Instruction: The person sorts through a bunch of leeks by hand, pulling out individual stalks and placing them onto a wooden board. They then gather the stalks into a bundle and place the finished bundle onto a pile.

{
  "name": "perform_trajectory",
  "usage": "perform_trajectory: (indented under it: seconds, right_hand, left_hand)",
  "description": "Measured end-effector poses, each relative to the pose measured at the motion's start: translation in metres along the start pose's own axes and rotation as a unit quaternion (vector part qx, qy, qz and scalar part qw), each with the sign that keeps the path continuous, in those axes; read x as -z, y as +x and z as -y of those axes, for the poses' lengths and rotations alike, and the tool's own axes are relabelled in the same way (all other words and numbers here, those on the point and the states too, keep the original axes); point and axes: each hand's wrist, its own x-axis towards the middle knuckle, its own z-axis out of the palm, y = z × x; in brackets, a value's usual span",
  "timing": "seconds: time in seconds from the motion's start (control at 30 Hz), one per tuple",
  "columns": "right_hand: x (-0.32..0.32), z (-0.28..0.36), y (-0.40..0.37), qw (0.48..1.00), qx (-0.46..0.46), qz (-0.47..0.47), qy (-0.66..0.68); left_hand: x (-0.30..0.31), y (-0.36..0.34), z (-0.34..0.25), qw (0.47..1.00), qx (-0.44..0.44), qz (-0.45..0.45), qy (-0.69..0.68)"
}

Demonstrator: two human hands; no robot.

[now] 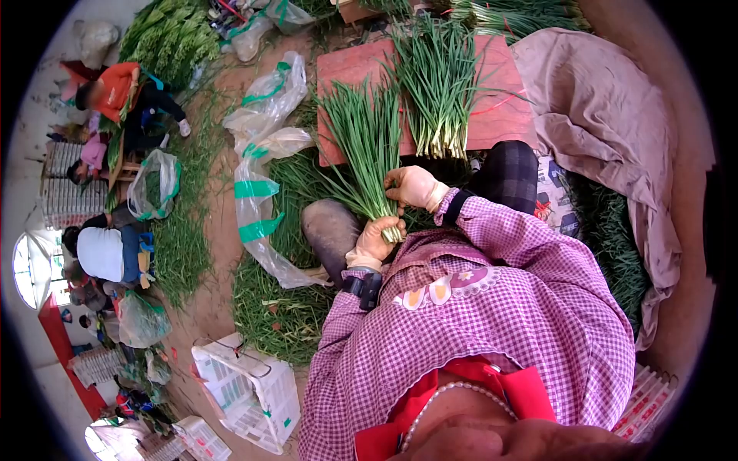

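My left hand (371, 244), in a pale glove, is wrapped around the pale stem ends of a bunch of chives (364, 146). The long green leaves point away from me over the near left edge of a red board (503, 123). My right hand (415, 187), also gloved, is just above the left one, its curled fingers pinching at the side of the same bunch. What exactly lies between those fingertips is partly hidden. A second, thicker pile of chives (438, 92) rests on the board, white ends toward me.
Loose green leaves (280, 307) cover the floor at left, beside a clear plastic bag with green tape (261, 188). A white crate (250, 392) stands lower left. A greyish cloth (600, 100) drapes over greens at right. Several people sit working at far left, including one in orange (117, 94).
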Motion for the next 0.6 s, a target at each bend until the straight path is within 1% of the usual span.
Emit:
perform_trajectory:
  seconds: [0.03, 0.07, 0.1, 0.13, 0.17, 0.23, 0.33, 0.37, 0.43, 0.47, 0.5, 0.57, 0.6]
  right_hand:
    - [-0.002, -0.003, 0.002, 1.000, 0.012, -0.005, -0.023]
    - [-0.006, -0.010, 0.004, 0.997, 0.053, -0.035, -0.049]
    - [-0.006, -0.010, 0.002, 0.997, 0.053, -0.034, -0.049]
    - [-0.005, -0.010, 0.002, 0.998, 0.012, -0.009, 0.066]
    - [-0.005, -0.009, 0.001, 0.983, -0.030, 0.016, 0.180]
    - [0.000, -0.004, -0.001, 0.982, -0.046, 0.025, 0.182]
    - [0.012, 0.001, -0.011, 0.975, -0.064, 0.082, 0.197]
    - [0.014, -0.002, -0.013, 0.975, -0.064, 0.080, 0.197]
    - [0.017, -0.003, -0.017, 0.955, -0.036, 0.166, 0.242]
    - [0.020, -0.003, -0.020, 0.947, -0.048, 0.202, 0.245]
    - [0.023, 0.001, -0.027, 0.924, -0.048, 0.245, 0.289]
    - [0.023, -0.003, -0.027, 0.902, -0.022, 0.326, 0.284]
    - [0.022, 0.007, -0.030, 0.915, -0.022, 0.314, 0.251]
  left_hand:
    - [0.003, 0.001, 0.001, 1.000, 0.011, -0.002, -0.006]
    - [0.005, 0.002, 0.001, 1.000, 0.012, -0.002, -0.006]
    - [0.006, 0.002, 0.001, 0.999, 0.019, 0.003, -0.025]
    - [0.008, 0.002, 0.001, 0.999, 0.026, 0.007, -0.045]
    - [0.009, 0.002, 0.002, 0.999, 0.024, 0.005, -0.045]
    - [0.003, 0.000, 0.002, 0.996, 0.003, -0.013, -0.091]
    - [-0.006, -0.004, -0.002, 0.996, -0.003, -0.025, -0.090]
    - [-0.005, -0.003, -0.002, 0.996, -0.002, -0.025, -0.090]
    - [-0.002, -0.002, -0.002, 0.998, 0.008, -0.024, -0.052]
    - [-0.001, -0.001, -0.001, 0.998, 0.008, -0.024, -0.052]
    - [0.001, 0.000, 0.000, 0.999, 0.000, -0.023, -0.048]
    - [0.005, 0.002, 0.002, 0.999, -0.008, -0.023, -0.044]
    - [0.007, 0.002, 0.003, 0.999, -0.017, -0.019, -0.039]
